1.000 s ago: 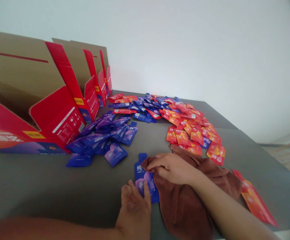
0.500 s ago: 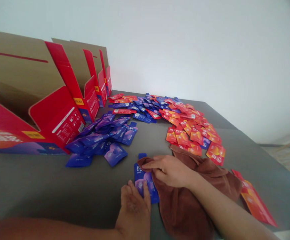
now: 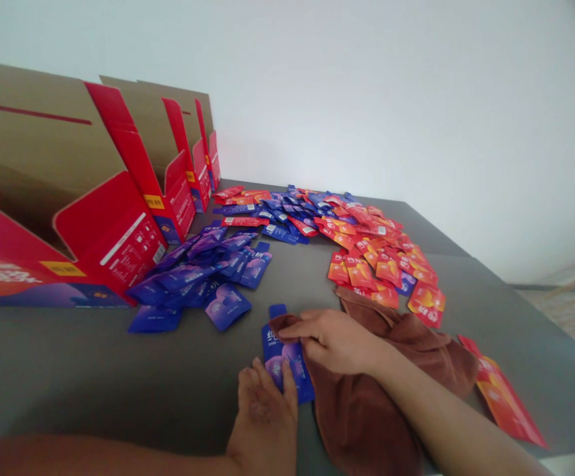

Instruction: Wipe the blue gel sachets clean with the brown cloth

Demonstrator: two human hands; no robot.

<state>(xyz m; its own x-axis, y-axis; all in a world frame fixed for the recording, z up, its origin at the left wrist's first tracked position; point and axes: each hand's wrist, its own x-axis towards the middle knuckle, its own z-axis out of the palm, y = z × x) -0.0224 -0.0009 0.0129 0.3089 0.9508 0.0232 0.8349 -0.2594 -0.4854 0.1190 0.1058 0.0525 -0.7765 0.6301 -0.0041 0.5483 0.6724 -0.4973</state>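
Observation:
A blue and purple pouch lies flat on the grey table in front of me, its narrow end pointing away. My left hand holds its left edge down, thumb and fingertips pressed on the printed face. Over the upper right of this pouch, my right hand grips a brown cloth, with a bunched corner under the fingertips touching the pouch. The rest of the cloth spreads to the right beneath my right forearm. Part of the pouch is hidden by the cloth and my fingers.
Open red cartons stand in a row at the left. Beside them is a pile of blue pouches. Mixed red and blue pouches lie at the back, with orange-red pouches to the right. One red pouch lies right of the cloth.
The pouch's top end has shifted slightly left, together with the cloth corner under my right fingers. Both hands keep nearly the same places.

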